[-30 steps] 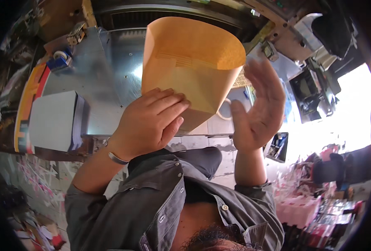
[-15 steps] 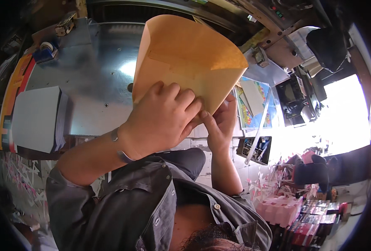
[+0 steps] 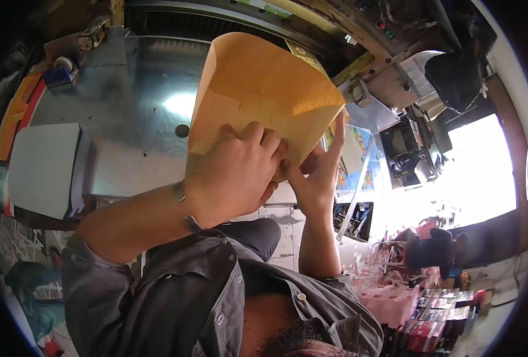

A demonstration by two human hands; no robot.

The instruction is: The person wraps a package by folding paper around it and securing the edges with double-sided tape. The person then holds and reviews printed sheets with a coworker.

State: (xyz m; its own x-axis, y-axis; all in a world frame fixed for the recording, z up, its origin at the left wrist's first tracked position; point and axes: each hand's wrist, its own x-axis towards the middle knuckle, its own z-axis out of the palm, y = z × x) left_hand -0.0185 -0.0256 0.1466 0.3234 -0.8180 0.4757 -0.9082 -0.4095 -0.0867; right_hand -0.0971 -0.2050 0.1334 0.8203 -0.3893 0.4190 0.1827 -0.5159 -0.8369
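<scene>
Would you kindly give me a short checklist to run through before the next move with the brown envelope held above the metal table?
1. Left hand grips the brown envelope at its lower edge: ok.
2. Right hand supports the envelope from the other side, fingers up along its edge: ok.
3. Envelope flap: cannot tell whether it is open or sealed.
4. Envelope contents: cannot tell, nothing shows.
5. Bare patch of the metal table beside the stack of white paper: ok.
6. Tape dispenser sits at the far corner, apart from the hands: ok.
</scene>
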